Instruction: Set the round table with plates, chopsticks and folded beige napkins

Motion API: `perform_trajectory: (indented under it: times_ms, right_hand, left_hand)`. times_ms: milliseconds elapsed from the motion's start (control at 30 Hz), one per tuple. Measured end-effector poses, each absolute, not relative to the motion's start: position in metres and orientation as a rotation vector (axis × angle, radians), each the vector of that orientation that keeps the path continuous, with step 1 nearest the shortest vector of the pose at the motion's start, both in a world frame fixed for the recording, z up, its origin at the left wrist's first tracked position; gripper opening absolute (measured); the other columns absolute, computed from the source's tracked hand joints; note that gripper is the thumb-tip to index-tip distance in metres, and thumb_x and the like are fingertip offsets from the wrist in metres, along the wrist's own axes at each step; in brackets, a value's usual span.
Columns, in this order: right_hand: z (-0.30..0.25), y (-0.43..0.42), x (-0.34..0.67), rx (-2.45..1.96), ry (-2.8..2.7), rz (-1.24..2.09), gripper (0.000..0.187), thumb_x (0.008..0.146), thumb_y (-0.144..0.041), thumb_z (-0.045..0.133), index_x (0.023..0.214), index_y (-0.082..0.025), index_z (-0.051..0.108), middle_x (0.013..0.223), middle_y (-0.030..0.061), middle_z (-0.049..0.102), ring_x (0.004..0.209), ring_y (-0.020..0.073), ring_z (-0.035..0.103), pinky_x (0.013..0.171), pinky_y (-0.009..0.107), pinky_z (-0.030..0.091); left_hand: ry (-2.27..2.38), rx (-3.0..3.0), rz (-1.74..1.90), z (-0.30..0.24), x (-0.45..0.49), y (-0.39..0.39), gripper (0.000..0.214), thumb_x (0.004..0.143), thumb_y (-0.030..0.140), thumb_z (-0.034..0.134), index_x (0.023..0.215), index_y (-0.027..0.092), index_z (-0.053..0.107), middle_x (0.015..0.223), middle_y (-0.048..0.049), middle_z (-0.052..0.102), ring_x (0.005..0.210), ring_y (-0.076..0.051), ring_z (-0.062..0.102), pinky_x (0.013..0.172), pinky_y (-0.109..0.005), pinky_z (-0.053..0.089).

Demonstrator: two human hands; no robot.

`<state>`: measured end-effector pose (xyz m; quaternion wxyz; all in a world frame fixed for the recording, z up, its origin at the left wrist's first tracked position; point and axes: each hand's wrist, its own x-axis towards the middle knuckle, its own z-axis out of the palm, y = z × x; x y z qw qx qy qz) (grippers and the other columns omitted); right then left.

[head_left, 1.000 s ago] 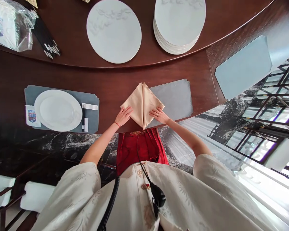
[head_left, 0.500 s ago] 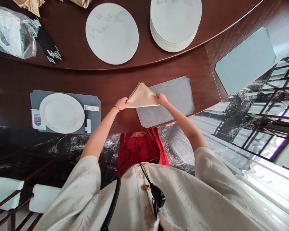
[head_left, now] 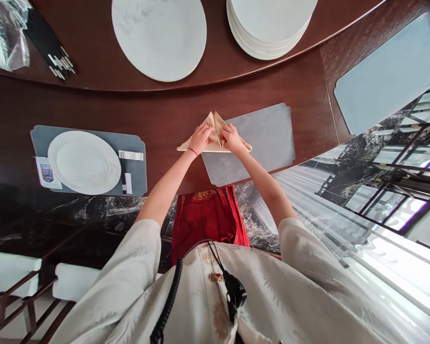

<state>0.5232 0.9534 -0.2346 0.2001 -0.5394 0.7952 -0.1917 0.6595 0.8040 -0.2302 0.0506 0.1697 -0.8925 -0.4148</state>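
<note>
A beige cloth napkin (head_left: pixel 220 125), folded in a triangle with its point away from me, lies partly over the grey placemat (head_left: pixel 256 138) in front of me. Its top layers are lifted and parted into two peaks near the point. My left hand (head_left: pixel 201 139) is closed on the napkin's left side, fingers curled over the cloth. On the other side my right hand (head_left: pixel 231 138) pinches a folded layer close to the middle. The napkin's long edge faces me, its corners sticking out past both hands. Some fingertips are hidden in the folds.
To the left, a white plate (head_left: pixel 84 162) and black chopsticks (head_left: pixel 123 173) rest on another placemat (head_left: pixel 136 169). The raised tabletop behind holds a large plate (head_left: pixel 161 40), a stack of plates (head_left: pixel 272 24), loose chopsticks (head_left: pixel 50 43) and a plastic bag (head_left: pixel 9 40). Another placemat (head_left: pixel 387 71) lies right.
Both hands have moved inward from the napkin's outer corners to its middle. The flat triangle now has its upper layers raised and split. The view has shifted slightly.
</note>
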Motion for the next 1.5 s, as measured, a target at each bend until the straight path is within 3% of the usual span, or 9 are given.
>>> perform_trajectory:
  times_ms: [167,367,533,667,800,967,1133,1333,1500]
  right_hand:
    - [-0.248,0.986,0.528,-1.761,2.06,-0.532,0.035,0.104,-0.027,0.033,0.097,-0.019,0.067,0.11,0.0104,0.064,0.116,0.0242,0.051,0.105,0.05,0.04]
    - [-0.245,1.009,0.524,-1.83,1.894,-0.564,0.041,0.105,-0.03,0.029,0.119,-0.022,0.066,0.131,0.01,0.062,0.131,0.0232,0.048,0.114,0.054,0.033]
    - [-0.231,1.024,0.519,-1.871,1.872,-0.587,0.045,0.099,-0.043,0.042,0.133,-0.019,0.06,0.141,0.0143,0.056,0.139,0.0291,0.043,0.119,0.059,0.026]
    - [-0.22,1.025,0.519,-1.782,1.885,-0.615,0.042,0.099,-0.038,0.04,0.129,-0.017,0.062,0.14,0.0134,0.057,0.139,0.0258,0.045,0.122,0.054,0.026]
    - [-0.214,1.015,0.523,-1.559,1.953,-0.682,0.035,0.1,-0.031,0.038,0.117,-0.019,0.065,0.135,0.0125,0.062,0.136,0.0218,0.049,0.123,0.048,0.027]
    - [-0.187,1.016,0.534,-1.374,2.125,-0.713,0.027,0.095,-0.024,0.044,0.111,-0.018,0.065,0.133,0.0134,0.062,0.141,0.0261,0.041,0.124,0.056,0.019]
    - [-0.149,1.029,0.593,-1.104,2.368,-0.908,0.035,0.095,-0.027,0.042,0.124,-0.016,0.059,0.143,0.0166,0.051,0.141,0.0303,0.039,0.116,0.058,0.03]
    - [-0.154,1.009,0.701,-0.394,1.52,-1.111,0.028,0.088,-0.045,0.059,0.096,-0.019,0.067,0.098,0.0088,0.071,0.093,0.0211,0.068,0.085,0.037,0.056]
    - [-0.183,0.972,0.752,0.177,1.257,-1.349,0.036,0.078,-0.039,0.073,0.108,-0.024,0.062,0.116,0.0037,0.069,0.104,0.0145,0.067,0.086,0.027,0.055]
  left_hand:
    - [-2.921,0.215,-1.152,-0.249,0.685,0.802,0.028,0.099,0.031,0.048,0.088,0.019,0.07,0.091,-0.0102,0.065,0.106,-0.026,0.058,0.101,-0.042,0.041]
    - [-3.06,0.016,-0.956,-0.239,0.693,0.791,0.037,0.103,0.026,0.036,0.112,0.021,0.071,0.115,-0.0122,0.069,0.117,-0.024,0.058,0.108,-0.045,0.038]
    - [-3.165,-0.242,-1.016,-0.215,0.707,0.789,0.046,0.1,0.019,0.034,0.14,0.022,0.056,0.147,-0.0112,0.053,0.141,-0.023,0.043,0.12,-0.048,0.027]
    - [-3.14,-0.123,-1.219,-0.203,0.708,0.809,0.051,0.094,0.024,0.048,0.144,0.014,0.052,0.153,-0.0174,0.044,0.147,-0.029,0.034,0.123,-0.051,0.021]
    - [-2.795,0.553,-1.523,-0.204,0.679,0.859,0.052,0.082,0.031,0.069,0.129,0.011,0.062,0.142,-0.0261,0.052,0.144,-0.04,0.035,0.118,-0.058,0.023]
    - [-2.16,1.205,-1.702,-0.205,0.63,0.913,0.028,0.087,0.022,0.059,0.108,0.004,0.063,0.132,-0.0341,0.054,0.144,-0.043,0.032,0.11,-0.063,0.028]
    - [-2.044,1.305,-1.838,-0.185,0.631,0.887,0.019,0.082,0.012,0.062,0.101,0.009,0.066,0.117,-0.026,0.065,0.138,-0.038,0.044,0.114,-0.054,0.03]
    - [-1.647,1.253,-2.157,-0.175,0.71,0.83,0.022,0.083,0.011,0.058,0.101,0.015,0.068,0.111,-0.0114,0.071,0.118,-0.028,0.062,0.106,-0.043,0.046]
    - [-0.814,1.486,-2.22,-0.195,0.79,0.841,0.026,0.086,0.016,0.049,0.106,0.012,0.066,0.108,-0.0128,0.073,0.115,-0.021,0.066,0.097,-0.034,0.054]
